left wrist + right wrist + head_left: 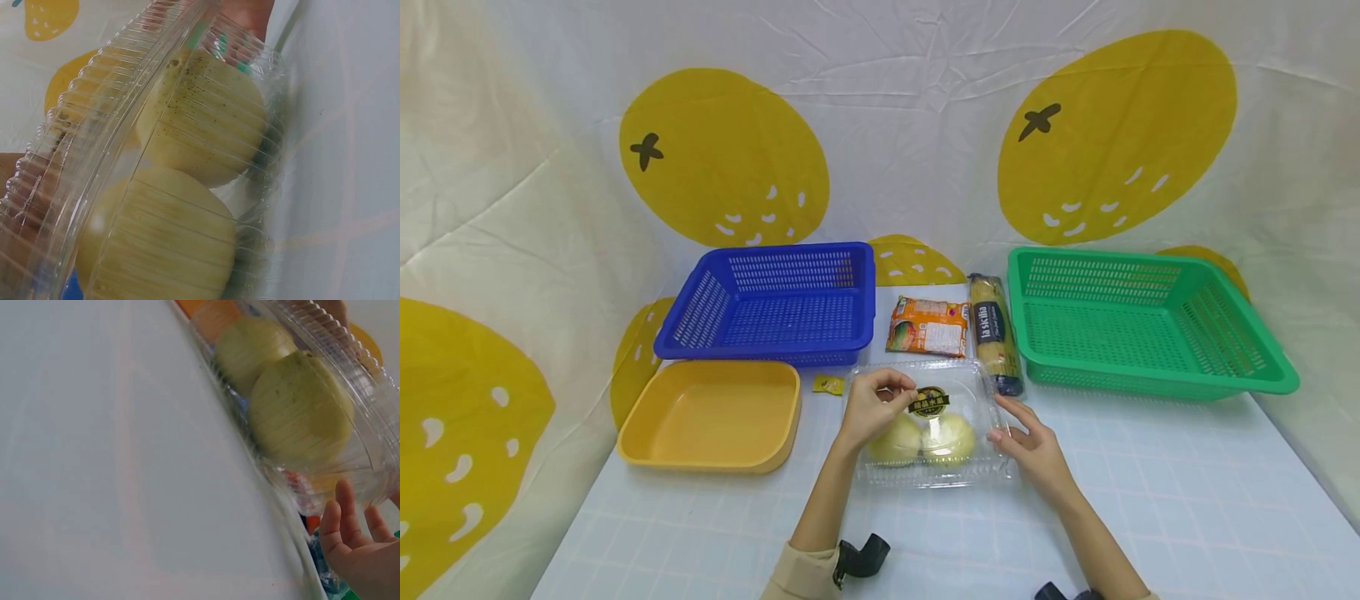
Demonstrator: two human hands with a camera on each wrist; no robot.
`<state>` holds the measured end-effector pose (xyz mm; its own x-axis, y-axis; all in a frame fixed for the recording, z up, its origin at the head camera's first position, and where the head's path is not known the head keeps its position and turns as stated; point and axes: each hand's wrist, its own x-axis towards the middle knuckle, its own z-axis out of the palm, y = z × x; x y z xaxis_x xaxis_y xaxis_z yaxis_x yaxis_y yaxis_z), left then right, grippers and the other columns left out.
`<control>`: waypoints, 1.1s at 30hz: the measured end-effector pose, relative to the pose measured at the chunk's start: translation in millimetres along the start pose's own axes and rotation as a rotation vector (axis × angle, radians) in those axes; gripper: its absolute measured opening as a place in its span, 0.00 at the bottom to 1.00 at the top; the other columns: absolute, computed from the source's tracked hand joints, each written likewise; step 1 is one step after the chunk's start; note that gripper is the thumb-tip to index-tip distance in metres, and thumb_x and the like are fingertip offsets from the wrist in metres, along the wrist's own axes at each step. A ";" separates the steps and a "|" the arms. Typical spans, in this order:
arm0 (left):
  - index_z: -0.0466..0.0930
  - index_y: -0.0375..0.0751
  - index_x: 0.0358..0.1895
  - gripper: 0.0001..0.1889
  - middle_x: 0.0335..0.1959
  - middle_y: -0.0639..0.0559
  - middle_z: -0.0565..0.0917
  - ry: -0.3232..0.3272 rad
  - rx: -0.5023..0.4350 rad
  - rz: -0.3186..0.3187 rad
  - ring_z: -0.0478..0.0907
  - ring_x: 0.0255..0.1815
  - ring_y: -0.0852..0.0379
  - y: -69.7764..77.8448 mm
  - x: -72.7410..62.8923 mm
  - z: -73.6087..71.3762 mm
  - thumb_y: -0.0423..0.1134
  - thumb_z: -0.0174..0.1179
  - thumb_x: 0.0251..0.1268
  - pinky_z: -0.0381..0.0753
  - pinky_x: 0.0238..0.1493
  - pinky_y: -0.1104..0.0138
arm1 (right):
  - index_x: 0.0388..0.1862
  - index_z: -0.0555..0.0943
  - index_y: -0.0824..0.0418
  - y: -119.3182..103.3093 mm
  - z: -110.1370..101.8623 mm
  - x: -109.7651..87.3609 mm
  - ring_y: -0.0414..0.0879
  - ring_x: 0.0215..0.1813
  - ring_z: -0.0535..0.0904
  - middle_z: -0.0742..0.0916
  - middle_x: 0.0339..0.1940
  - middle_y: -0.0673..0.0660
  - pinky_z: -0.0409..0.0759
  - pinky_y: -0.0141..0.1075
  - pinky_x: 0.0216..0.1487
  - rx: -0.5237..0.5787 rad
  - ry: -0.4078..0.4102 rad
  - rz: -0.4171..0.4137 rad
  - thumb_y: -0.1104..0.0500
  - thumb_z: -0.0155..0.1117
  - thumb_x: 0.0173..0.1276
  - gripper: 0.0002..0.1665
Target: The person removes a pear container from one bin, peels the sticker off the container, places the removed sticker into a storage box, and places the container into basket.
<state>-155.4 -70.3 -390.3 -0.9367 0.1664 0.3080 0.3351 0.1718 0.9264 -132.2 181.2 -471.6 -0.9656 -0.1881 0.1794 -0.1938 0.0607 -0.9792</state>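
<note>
A clear plastic clamshell box [936,477] with a black-and-gold label [931,402] on its lid lies on the table. Two pale yellow-green round fruits [948,439] show through the plastic; a fruit [156,231] fills much of the left wrist view. Over the lid's left part, my left hand [874,410] has curled fingers, with thumb and fingertip together at the label's left edge. At the box's right side is my right hand [1037,457], its fingers loosely extended and fingertips right at the rim. In the right wrist view those fingers [350,515] are beside the box corner.
Behind the box lie an orange packet [928,327] and a pack of pasta [992,329]. A small yellow packet [828,384] is left of it. A blue basket [767,354] and a yellow tray [700,461] stand at left, a green basket [1150,385] at right.
</note>
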 end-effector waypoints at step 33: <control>0.81 0.24 0.32 0.04 0.32 0.36 0.82 0.033 -0.078 0.001 0.75 0.30 0.65 -24.5 -8.9 -35.1 0.21 0.64 0.52 0.79 0.33 0.76 | 0.68 0.66 0.65 6.1 -2.2 -0.2 0.38 0.47 0.81 0.67 0.66 0.60 0.81 0.31 0.45 -0.039 0.016 0.036 0.66 0.62 0.64 0.33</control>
<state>-158.8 -110.1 -408.2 -0.9396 0.1338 0.3149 0.3285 0.0948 0.9397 -133.6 183.8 -477.4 -0.9747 -0.1698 0.1456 -0.1648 0.1054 -0.9807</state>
